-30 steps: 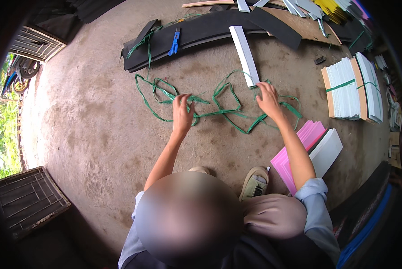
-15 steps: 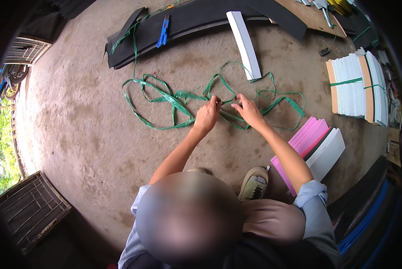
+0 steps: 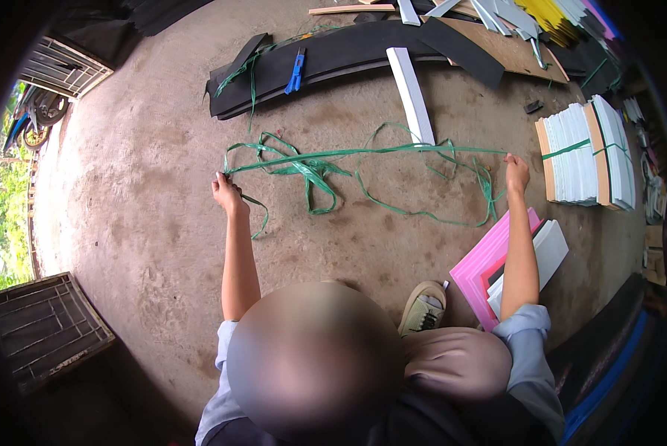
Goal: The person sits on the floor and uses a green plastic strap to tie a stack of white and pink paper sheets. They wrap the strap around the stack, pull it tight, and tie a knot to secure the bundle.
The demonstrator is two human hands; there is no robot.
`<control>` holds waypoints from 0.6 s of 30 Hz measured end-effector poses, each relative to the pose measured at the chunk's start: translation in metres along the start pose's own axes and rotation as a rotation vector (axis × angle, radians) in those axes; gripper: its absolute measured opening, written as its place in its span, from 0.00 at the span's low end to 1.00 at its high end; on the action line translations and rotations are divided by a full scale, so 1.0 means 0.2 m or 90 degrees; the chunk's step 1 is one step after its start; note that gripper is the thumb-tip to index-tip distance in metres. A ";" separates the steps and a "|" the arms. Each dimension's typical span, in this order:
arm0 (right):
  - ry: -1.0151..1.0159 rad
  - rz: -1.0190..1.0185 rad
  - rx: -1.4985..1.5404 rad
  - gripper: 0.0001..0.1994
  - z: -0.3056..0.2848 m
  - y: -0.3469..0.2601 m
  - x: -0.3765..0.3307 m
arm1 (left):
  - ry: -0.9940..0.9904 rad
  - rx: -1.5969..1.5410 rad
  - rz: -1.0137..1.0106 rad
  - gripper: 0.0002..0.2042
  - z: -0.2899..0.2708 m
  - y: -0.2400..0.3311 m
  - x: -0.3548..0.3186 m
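Note:
A length of green plastic twine (image 3: 363, 152) is stretched straight from side to side between my two hands. My left hand (image 3: 229, 194) is closed on its left end, and a short tail hangs below the fist. Far to the right, my right hand (image 3: 518, 174) grips the other end. Loose loops of the same twine lie on the concrete floor beneath and around the taut stretch. Past the twine, a long white strip bundle (image 3: 410, 97) rests with its far end on a black foam sheet (image 3: 341, 63).
A blue cutter (image 3: 295, 72) lies on the black sheet. To the right stand tied stacks of white strips (image 3: 571, 156). Pink foam sheets (image 3: 490, 256) and white pieces (image 3: 545, 256) lie by my right forearm. Offcuts and brown board (image 3: 527, 59) are at the far right.
My hands have moved from close together at the middle to wide apart, pulling the twine taut between them. The view has shifted slightly.

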State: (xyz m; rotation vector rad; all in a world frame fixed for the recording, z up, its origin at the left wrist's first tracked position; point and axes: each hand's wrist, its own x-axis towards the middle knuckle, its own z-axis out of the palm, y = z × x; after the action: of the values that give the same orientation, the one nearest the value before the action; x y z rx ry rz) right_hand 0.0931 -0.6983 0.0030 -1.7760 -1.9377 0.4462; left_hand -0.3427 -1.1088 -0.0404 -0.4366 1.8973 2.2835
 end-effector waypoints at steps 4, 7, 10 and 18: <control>-0.083 0.007 -0.032 0.13 0.04 -0.04 -0.12 | 0.011 0.250 0.100 0.12 -0.07 -0.03 0.00; -0.225 0.009 -0.152 0.13 0.10 0.22 -0.04 | -0.048 0.714 0.136 0.20 -0.01 -0.16 -0.02; -0.145 -0.090 -0.342 0.15 0.13 -0.20 -0.38 | 0.058 0.864 0.257 0.37 0.03 -0.09 -0.25; -0.273 -0.524 -0.053 0.17 0.40 -0.56 -0.50 | -0.590 0.667 0.698 0.16 0.51 -0.20 -0.56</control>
State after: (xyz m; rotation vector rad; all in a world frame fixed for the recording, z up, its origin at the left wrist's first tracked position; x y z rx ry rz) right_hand -0.0395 -0.8033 -0.0150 -0.8085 -2.7832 0.4633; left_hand -0.2384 -0.9927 -0.0260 1.7249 2.4652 0.8859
